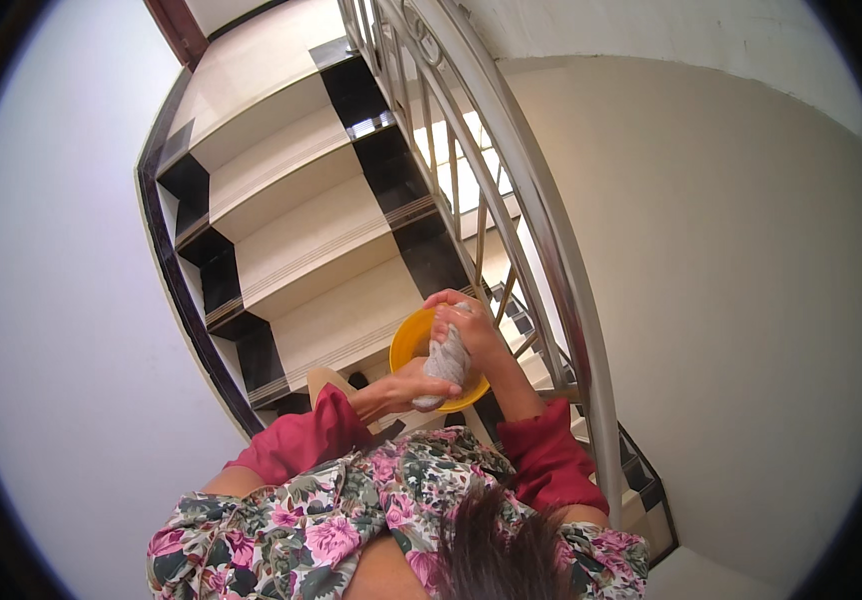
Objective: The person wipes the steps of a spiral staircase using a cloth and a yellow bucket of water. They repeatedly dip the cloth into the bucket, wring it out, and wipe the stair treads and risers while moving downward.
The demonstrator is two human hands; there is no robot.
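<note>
A bunched, twisted grey-white cloth is gripped between my two hands above a yellow bucket. My left hand has hold of its lower end, the thumb laid across it. Around the upper end are the fingers of my right hand. Behind the hands the bucket's round rim shows, with some murky liquid inside; much of its interior is hidden by the cloth and my hands. Red sleeve covers reach up both forearms.
Cream stone steps with black side bands rise ahead of me. A shiny metal handrail with bars runs along the right, and lower stairs show through it. A white wall with a dark skirting borders the steps on the left.
</note>
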